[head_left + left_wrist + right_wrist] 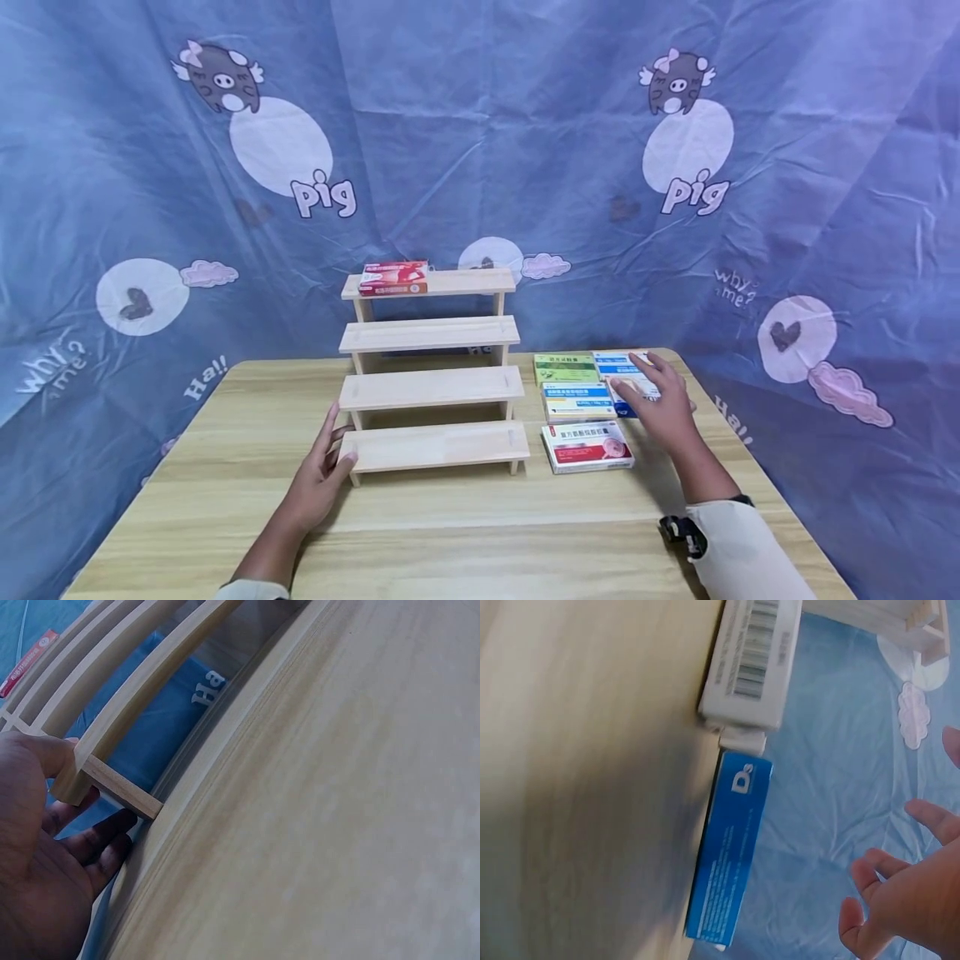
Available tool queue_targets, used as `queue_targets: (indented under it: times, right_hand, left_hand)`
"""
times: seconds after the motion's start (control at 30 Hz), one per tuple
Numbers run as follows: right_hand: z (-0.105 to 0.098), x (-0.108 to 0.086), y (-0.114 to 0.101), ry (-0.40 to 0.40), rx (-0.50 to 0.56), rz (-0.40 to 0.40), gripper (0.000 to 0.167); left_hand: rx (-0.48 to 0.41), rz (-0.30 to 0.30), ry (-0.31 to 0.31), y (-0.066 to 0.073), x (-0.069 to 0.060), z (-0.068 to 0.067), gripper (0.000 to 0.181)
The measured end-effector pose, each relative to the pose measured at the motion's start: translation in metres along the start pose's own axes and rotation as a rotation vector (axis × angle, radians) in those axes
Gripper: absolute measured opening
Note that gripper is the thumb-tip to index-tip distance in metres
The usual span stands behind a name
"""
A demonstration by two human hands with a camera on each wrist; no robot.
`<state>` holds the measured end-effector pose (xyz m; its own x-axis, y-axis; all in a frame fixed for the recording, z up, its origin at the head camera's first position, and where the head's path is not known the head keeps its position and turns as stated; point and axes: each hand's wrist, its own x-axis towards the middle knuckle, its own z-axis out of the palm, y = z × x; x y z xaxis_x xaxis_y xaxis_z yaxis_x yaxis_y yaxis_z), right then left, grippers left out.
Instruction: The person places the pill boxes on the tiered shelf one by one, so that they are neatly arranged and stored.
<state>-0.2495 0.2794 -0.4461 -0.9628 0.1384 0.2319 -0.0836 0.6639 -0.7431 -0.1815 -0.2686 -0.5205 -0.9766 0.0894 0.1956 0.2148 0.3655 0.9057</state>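
A four-step wooden display stand (431,387) stands on the table. My left hand (318,479) holds the left end of its lowest step, thumb on the step's edge and fingers down the side; in the left wrist view the left hand (52,840) has its fingers curled below that step. My right hand (663,408) hovers with spread, relaxed fingers above a blue-and-white medicine box (626,367), partly hiding it. The right wrist view shows the right hand (911,900) apart from the blue side of a box (731,847).
A red medicine box (393,278) lies on the stand's top step, at the left. Right of the stand lie a green box (564,368), a white box with blue and yellow (577,402) and a white-and-red box (588,447). A blue printed curtain (480,125) hangs behind the table (450,550).
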Motion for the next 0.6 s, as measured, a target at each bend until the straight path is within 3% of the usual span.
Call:
queue_targets:
  times: [0.6]
  right_hand:
    - [-0.011,0.014,0.041,0.024,-0.046,0.066,0.079]
  left_hand:
    - [0.010,-0.029,-0.020,0.004,0.000,-0.001,0.086]
